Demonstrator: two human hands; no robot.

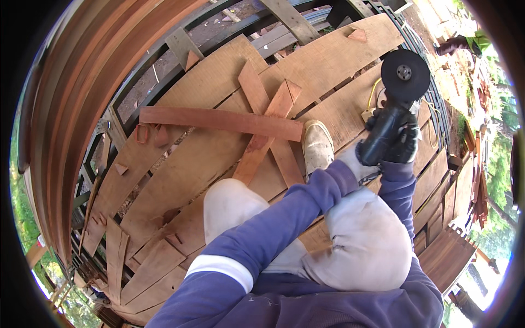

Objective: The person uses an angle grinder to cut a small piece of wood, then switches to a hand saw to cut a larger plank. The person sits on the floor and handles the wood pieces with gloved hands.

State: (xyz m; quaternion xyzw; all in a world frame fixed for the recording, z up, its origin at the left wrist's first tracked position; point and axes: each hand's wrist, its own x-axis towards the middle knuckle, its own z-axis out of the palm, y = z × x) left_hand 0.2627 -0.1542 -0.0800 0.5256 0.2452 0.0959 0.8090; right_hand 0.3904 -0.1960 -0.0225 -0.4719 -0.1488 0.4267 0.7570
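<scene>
My two hands hold a black angle grinder at the right, above the plank platform. Its dark round disc points away from me. My left hand, at the end of a blue sleeve, closes on the grinder's body and is partly hidden by it. My right hand, in a black glove, wraps round the other side of the tool. To the left, a reddish wooden board lies across two crossed wooden strips. Its right end touches or nearly touches my beige shoe.
Wide planks with gaps form the platform. Offcuts lie scattered on it. Long reddish boards rise at the left. A yellow cord runs beside the grinder. Far right, another person's green clothing shows.
</scene>
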